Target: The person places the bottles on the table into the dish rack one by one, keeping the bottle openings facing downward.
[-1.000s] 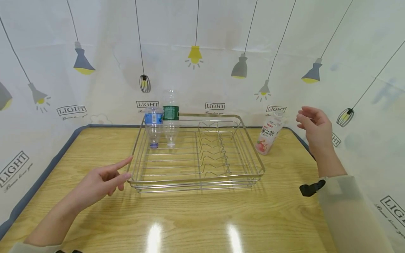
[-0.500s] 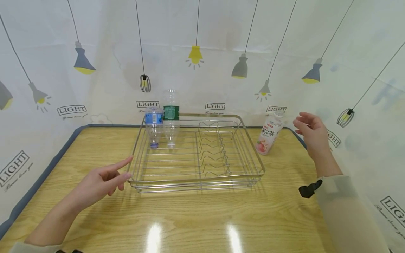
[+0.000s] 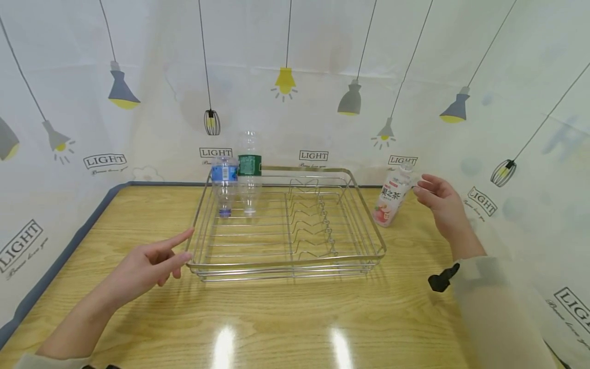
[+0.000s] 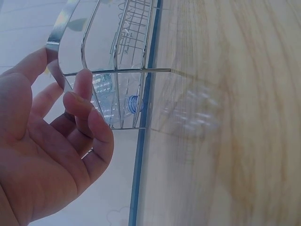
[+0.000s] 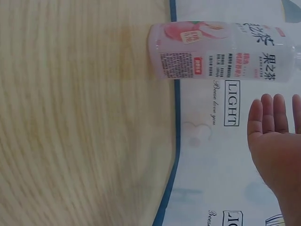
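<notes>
A metal wire dish rack (image 3: 338,260) sits on the table. My left hand (image 3: 145,269) touches its left rim with the index fingertip and thumb; in the left wrist view the other fingers (image 4: 101,134) bend loosely beside the wires. Two clear plastic bottles stand cap-down at the rack's back left: one with a blue label (image 3: 224,173) and blue cap, a taller one with a green label (image 3: 249,165) and white cap. Right of the rack, a peach-printed drink bottle (image 3: 391,197) stands upright. My right hand (image 3: 442,207) is close to its right side, fingers extended and holding nothing.
The wood-grain table (image 3: 286,318) has a dark blue edge strip (image 3: 92,225) along the back and sides. A pale curtain (image 3: 161,92) printed with hanging lamps rises behind it. Several bent wire dividers (image 3: 309,223) fill the rack's right part.
My right hand has moved left and slightly down, toward the peach-printed drink bottle. The left hand, the rack and the bottles have stayed in place.
</notes>
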`<state>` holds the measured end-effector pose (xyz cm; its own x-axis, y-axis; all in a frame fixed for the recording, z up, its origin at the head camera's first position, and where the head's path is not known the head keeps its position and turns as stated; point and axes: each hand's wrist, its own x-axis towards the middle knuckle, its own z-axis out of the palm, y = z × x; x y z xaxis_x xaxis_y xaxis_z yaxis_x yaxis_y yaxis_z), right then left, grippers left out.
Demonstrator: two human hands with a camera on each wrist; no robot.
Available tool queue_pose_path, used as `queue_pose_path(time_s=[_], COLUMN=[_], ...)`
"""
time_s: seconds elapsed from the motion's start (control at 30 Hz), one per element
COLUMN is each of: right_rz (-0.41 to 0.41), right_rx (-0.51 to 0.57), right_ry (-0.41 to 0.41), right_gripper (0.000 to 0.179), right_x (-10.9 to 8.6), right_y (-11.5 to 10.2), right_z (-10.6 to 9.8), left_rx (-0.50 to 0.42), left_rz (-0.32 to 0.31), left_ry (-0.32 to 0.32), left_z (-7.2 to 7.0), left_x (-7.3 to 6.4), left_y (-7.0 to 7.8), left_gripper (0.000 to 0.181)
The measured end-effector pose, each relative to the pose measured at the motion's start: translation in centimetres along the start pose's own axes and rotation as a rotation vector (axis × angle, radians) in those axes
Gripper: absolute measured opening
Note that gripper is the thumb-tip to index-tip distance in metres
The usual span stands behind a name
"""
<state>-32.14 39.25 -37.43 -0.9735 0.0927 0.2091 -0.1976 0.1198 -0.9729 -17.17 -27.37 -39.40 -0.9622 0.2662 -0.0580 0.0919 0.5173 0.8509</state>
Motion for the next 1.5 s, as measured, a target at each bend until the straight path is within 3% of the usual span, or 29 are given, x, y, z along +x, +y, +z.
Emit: queue_pose_path(time_s=[0.2,0.33,0.63,1.5], right_rz=[0.022,0.056,0.116,0.126], right_rx=[-0.137,-0.237,-0.182,-0.253], right_ry=[-0.054,-0.081,-0.112,-0.082], right_gripper=[0.071,0.081,0.086,0.081], right_x=[0.2,0.5,1.0,1.2], right_y=[1.0,1.7,3.1,3.6], right_z=[0.6,0.8,1.8,3.3], left_rx=[0.002,-0.008,-0.013,0.012], left_rz=[0.003,0.010,0.011,0.038], left_ry=[0.004,0.002,0.001,0.022], left_z=[0.0,0.1,0.1,0.1], left_x=[0.0,0.0,-0.1,0.1], left_y=[0.0,-0.1,-0.1,-0.3], left_gripper=[0.063,0.063,0.063,0.061])
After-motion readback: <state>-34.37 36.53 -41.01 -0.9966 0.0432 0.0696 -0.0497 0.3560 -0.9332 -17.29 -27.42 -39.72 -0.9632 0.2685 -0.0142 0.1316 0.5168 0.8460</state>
